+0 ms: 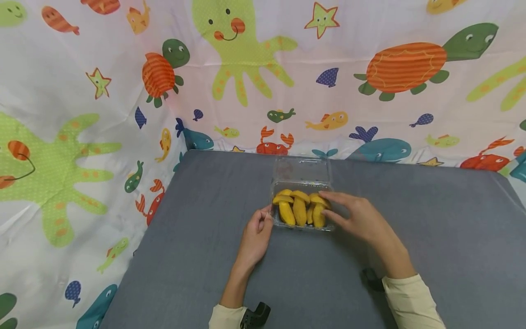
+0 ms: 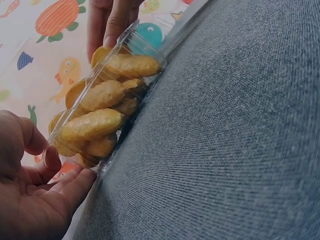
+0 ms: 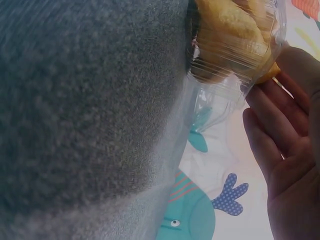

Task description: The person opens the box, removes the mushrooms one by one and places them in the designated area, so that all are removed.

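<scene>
A clear plastic box lies on the grey table, its lid folded back behind it. Several yellow mushroom-shaped pieces fill it, caps toward the back. My left hand pinches the box's left edge between thumb and fingers; in the left wrist view that hand is at the near end of the box. My right hand is at the right side, thumb and fingers spread at the rightmost piece. In the right wrist view, the right hand's fingers are extended beside the box wall.
The grey table extends around the box. Behind it and on the left hangs a white curtain printed with sea animals. A dark wrist device sits at the left sleeve, another by the right sleeve.
</scene>
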Demonstrator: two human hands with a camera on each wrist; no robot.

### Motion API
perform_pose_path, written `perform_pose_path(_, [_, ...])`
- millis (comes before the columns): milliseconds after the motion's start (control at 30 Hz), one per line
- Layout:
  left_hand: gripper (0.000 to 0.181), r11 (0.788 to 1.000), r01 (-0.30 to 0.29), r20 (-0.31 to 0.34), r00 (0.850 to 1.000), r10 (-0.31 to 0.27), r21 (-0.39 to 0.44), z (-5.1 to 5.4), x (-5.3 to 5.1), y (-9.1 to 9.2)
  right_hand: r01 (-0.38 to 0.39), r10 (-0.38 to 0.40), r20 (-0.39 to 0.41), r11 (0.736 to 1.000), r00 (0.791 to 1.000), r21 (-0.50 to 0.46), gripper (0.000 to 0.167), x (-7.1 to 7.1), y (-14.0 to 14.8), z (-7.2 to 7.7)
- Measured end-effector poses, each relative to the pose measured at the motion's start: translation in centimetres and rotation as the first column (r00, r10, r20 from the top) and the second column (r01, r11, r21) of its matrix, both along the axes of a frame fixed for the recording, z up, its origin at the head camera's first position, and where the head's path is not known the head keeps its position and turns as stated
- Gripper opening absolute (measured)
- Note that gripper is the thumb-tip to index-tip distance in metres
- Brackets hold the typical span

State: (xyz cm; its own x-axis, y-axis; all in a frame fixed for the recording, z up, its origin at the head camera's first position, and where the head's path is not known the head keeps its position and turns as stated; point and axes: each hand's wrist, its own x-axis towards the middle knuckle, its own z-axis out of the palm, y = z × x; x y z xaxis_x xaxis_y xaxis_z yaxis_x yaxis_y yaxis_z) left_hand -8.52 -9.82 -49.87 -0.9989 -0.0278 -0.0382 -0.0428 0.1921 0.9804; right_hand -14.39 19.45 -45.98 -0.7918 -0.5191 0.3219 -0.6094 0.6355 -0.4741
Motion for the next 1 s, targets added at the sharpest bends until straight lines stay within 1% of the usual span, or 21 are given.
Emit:
perform_pose_path(300, [0.019,1.000,0.005,-0.012,1.000,-0.005,-0.005,0.04,0.02,-0.04,0.026,-0.027,0.025,0.999,0.999,0.026,0.053,-0.02,-0.40,-0.01])
perform_pose_path(533, [0.016,0.999,-0.004,-0.030,1.000,0.003,-0.039,0.02,0.04,-0.06,0.034,-0.034,-0.019,0.999,0.999,0.012,0.052,-0.07,-0.57,-0.26])
perform_pose_path(633, [0.016,0.999,-0.004,-0.027,1.000,0.003,-0.051,-0.01,0.10,-0.11,0.034,-0.034,-0.022,0.999,0.999,0.006,0.051,-0.04,-0.60,-0.37])
perform_pose_path(900, [0.017,0.998,-0.004,-0.037,0.999,0.002,-0.055,0.07,-0.03,-0.04,0.029,-0.030,-0.065,0.999,0.997,-0.025,0.050,-0.21,-0.54,-0.39])
perform_pose_path(1000, [0.018,0.999,-0.003,-0.029,1.000,0.002,-0.048,0.16,0.00,0.04,0.023,-0.026,-0.078,0.999,0.997,-0.035,0.050,-0.17,-0.52,-0.49])
